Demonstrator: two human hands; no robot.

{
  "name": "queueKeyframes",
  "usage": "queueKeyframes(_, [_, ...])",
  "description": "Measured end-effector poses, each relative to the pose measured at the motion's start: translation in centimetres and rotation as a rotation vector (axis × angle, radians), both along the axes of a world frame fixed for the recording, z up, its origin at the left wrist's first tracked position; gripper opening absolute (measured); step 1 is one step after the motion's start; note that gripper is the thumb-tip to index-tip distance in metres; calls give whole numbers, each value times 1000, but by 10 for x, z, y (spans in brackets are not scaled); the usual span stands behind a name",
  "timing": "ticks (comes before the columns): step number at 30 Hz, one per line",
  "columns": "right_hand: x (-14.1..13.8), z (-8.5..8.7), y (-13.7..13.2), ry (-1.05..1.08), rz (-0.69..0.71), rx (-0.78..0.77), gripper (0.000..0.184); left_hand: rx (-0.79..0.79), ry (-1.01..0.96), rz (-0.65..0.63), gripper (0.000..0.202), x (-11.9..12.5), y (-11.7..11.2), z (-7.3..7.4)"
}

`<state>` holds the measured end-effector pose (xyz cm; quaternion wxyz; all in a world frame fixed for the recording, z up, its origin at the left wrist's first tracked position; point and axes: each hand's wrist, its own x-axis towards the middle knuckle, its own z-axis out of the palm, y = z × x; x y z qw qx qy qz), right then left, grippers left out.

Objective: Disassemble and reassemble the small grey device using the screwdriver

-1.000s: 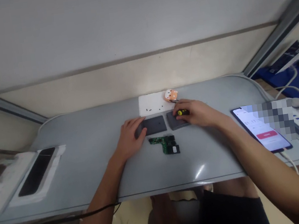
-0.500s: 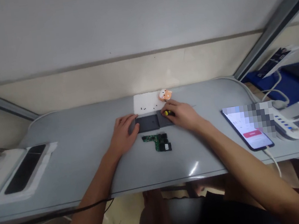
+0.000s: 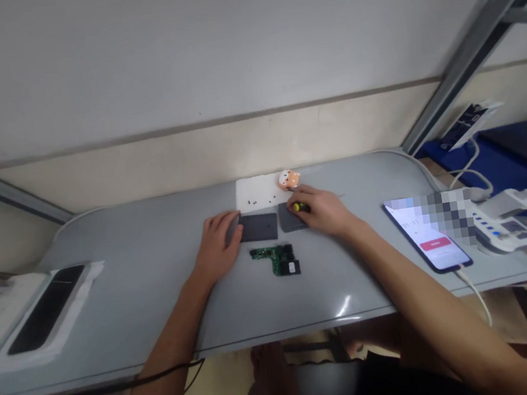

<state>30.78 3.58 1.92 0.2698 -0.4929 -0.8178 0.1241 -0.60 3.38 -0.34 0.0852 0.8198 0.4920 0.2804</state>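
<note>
My left hand (image 3: 221, 243) grips the left end of a dark flat plastic case half (image 3: 258, 227), thumb in front and fingers behind. To its right, across a narrow gap, is a second dark case half (image 3: 288, 217), partly covered by my right hand (image 3: 321, 209). That hand is closed round a small screwdriver (image 3: 300, 207) with a yellow and black handle, fingertips on the case half. A green circuit board (image 3: 277, 259) lies in front of both pieces. Behind them, several tiny dark screws (image 3: 253, 203) rest on a white sheet (image 3: 256, 185).
An orange and white animal-shaped trinket (image 3: 288, 179) sits on the sheet's right side. On the right are a lit phone (image 3: 426, 237) on a cable and a white power strip (image 3: 498, 230). A black phone-like slab (image 3: 46, 310) lies left. The wall (image 3: 218, 151) closes the back.
A gap has opened between the two case halves, which met edge to edge before. Both hands keep their holds. The whole view has shifted slightly with my head.
</note>
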Motion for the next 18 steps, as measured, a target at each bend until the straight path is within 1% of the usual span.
queueKeyframes(5, [0, 5, -1, -35, 17, -31, 17, 3, -9, 14, 38, -1, -1, 1])
queueKeyframes(10, [0, 4, 0, -62, 21, -49, 19, 47, 2, 28, 19, -3, -1, -4])
queueKeyframes(14, [-1, 2, 1, -87, 14, -38, 20, 41, 14, 9, 10, -3, -3, -2])
queueKeyframes(16, [-1, 1, 1, -84, 12, -33, 19, 31, 24, -4, 12, -2, -5, 0])
queueKeyframes(18, [-1, 0, 1, -80, 6, -31, 18, 27, 27, -20, 20, -2, -6, 2])
